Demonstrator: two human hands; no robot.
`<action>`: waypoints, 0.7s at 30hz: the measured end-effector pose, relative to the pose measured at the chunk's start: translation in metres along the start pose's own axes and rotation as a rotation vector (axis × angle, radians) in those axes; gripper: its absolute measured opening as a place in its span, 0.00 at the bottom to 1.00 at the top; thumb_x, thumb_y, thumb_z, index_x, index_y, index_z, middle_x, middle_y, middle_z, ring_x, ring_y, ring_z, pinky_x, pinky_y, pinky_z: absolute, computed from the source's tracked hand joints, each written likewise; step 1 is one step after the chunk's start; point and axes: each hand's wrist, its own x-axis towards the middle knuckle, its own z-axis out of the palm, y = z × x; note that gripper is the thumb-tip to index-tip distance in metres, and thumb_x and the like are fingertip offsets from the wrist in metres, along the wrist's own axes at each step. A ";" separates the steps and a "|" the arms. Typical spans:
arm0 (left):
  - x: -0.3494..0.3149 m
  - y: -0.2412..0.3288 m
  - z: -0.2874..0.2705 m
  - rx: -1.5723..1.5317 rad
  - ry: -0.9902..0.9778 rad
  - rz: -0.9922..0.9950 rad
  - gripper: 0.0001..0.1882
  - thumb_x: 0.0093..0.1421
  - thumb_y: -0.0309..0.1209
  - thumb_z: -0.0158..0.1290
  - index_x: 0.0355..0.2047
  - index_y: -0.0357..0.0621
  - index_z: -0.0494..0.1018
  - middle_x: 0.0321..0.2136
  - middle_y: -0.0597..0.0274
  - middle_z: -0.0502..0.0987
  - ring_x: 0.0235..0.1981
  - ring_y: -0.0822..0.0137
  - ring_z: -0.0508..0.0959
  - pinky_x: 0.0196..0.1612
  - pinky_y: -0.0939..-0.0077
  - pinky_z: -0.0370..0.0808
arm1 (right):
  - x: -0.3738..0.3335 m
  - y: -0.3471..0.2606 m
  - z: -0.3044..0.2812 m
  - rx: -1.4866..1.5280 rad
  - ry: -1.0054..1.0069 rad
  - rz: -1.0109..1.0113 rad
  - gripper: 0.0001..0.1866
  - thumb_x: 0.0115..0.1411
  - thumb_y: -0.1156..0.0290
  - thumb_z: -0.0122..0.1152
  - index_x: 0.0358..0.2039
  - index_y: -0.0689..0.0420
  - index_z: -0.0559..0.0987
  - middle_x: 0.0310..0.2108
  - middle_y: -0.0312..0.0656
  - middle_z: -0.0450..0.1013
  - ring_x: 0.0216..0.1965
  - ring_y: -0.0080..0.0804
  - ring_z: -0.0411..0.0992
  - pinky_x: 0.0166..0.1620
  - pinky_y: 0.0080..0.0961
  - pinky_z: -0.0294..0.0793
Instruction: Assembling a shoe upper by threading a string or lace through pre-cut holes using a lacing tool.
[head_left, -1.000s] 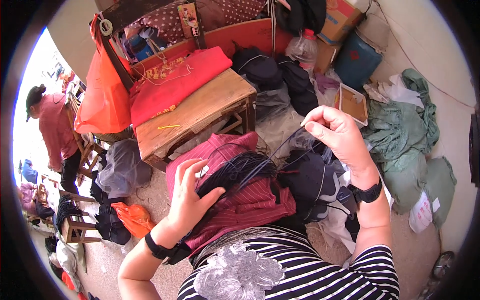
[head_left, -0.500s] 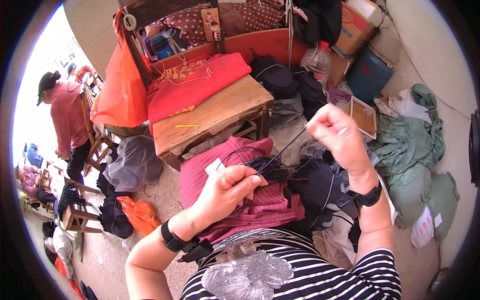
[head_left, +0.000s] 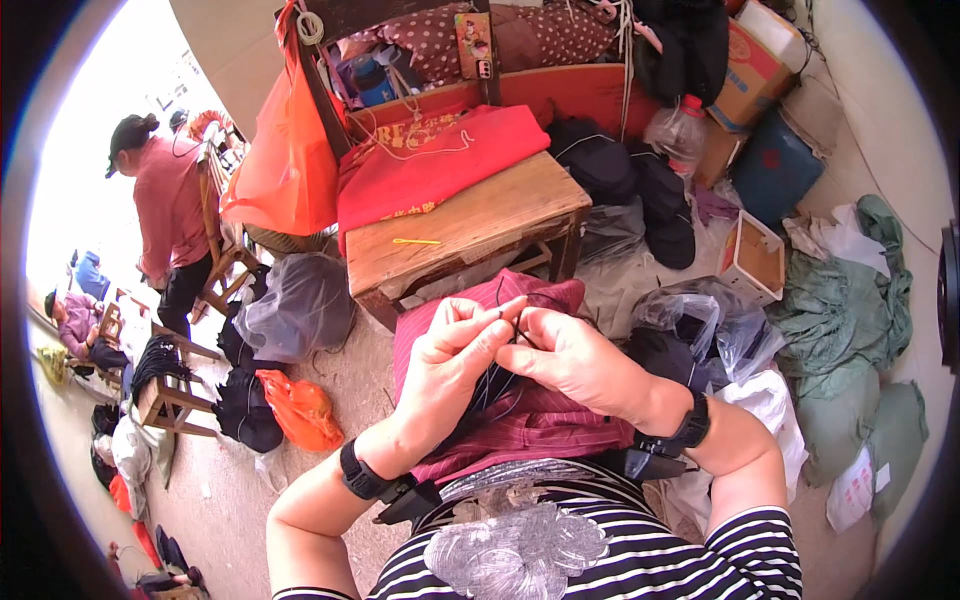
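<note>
Over my lap, my left hand (head_left: 445,355) and my right hand (head_left: 580,362) meet fingertip to fingertip. Both are closed in a pinch on a thin black cord (head_left: 517,326), which shows between them and loops up above the fingers. Below the hands, more dark cords (head_left: 484,396) lie partly hidden on a maroon pinstriped cloth (head_left: 572,428) spread over my lap. How the cord is wound at the fingertips is too small to make out.
Ahead stands a wooden stool (head_left: 470,225) with a red cloth bag (head_left: 440,165) and a yellow needle-like tool (head_left: 416,241). An orange bag (head_left: 290,150) hangs beside it. Dark caps (head_left: 595,160), a clear plastic bag (head_left: 700,320) and green sacks (head_left: 830,300) lie right. Another person (head_left: 180,205) stands far left.
My right hand has come down and left from its raised position to meet my left hand. The stretched length of cord is now slack and gathered between the fingertips. The view has shifted slightly.
</note>
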 end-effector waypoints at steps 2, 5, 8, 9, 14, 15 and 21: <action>0.000 -0.002 -0.008 0.097 0.010 0.123 0.15 0.69 0.29 0.55 0.54 0.41 0.79 0.37 0.72 0.65 0.39 0.78 0.65 0.49 0.82 0.64 | 0.005 0.002 0.005 0.001 -0.038 -0.009 0.11 0.70 0.66 0.57 0.42 0.63 0.76 0.31 0.29 0.71 0.36 0.15 0.67 0.42 0.17 0.69; -0.007 0.024 -0.021 0.025 -0.008 -0.053 0.15 0.72 0.33 0.50 0.52 0.38 0.79 0.26 0.75 0.69 0.27 0.83 0.66 0.30 0.89 0.62 | 0.008 0.004 0.003 -0.071 -0.088 -0.038 0.12 0.72 0.64 0.53 0.38 0.60 0.77 0.29 0.28 0.70 0.33 0.13 0.64 0.38 0.15 0.65; -0.021 0.037 -0.039 0.045 0.034 -0.080 0.17 0.74 0.36 0.46 0.51 0.38 0.78 0.18 0.78 0.67 0.18 0.86 0.61 0.23 0.90 0.58 | 0.002 0.001 -0.016 -0.130 0.011 -0.069 0.13 0.73 0.63 0.48 0.35 0.56 0.75 0.24 0.26 0.64 0.22 0.12 0.56 0.26 0.14 0.55; -0.029 0.039 -0.049 0.048 0.042 -0.081 0.17 0.74 0.36 0.46 0.50 0.38 0.78 0.18 0.78 0.66 0.17 0.86 0.60 0.22 0.90 0.58 | 0.000 -0.010 -0.029 -0.066 0.023 0.011 0.12 0.72 0.66 0.48 0.32 0.55 0.75 0.24 0.26 0.65 0.22 0.12 0.57 0.25 0.14 0.57; -0.068 0.055 -0.107 0.219 -0.388 -0.453 0.17 0.71 0.37 0.50 0.50 0.36 0.79 0.23 0.69 0.78 0.22 0.83 0.74 0.21 0.87 0.68 | -0.014 -0.025 -0.093 0.082 0.040 -0.038 0.15 0.71 0.60 0.52 0.34 0.58 0.76 0.22 0.25 0.62 0.18 0.11 0.54 0.22 0.13 0.52; -0.075 0.054 -0.114 0.204 -0.497 -0.519 0.18 0.71 0.37 0.51 0.51 0.35 0.78 0.26 0.65 0.81 0.25 0.81 0.77 0.23 0.86 0.72 | -0.018 -0.030 -0.090 0.083 0.036 -0.035 0.15 0.71 0.60 0.52 0.34 0.58 0.76 0.22 0.25 0.62 0.18 0.11 0.54 0.22 0.13 0.52; -0.074 0.025 -0.111 0.569 -0.081 -0.490 0.16 0.70 0.37 0.53 0.48 0.35 0.78 0.30 0.63 0.83 0.23 0.78 0.77 0.27 0.83 0.75 | -0.031 -0.046 -0.058 -0.043 -0.280 -0.026 0.37 0.63 0.44 0.62 0.54 0.69 0.73 0.24 0.28 0.64 0.24 0.12 0.59 0.30 0.12 0.57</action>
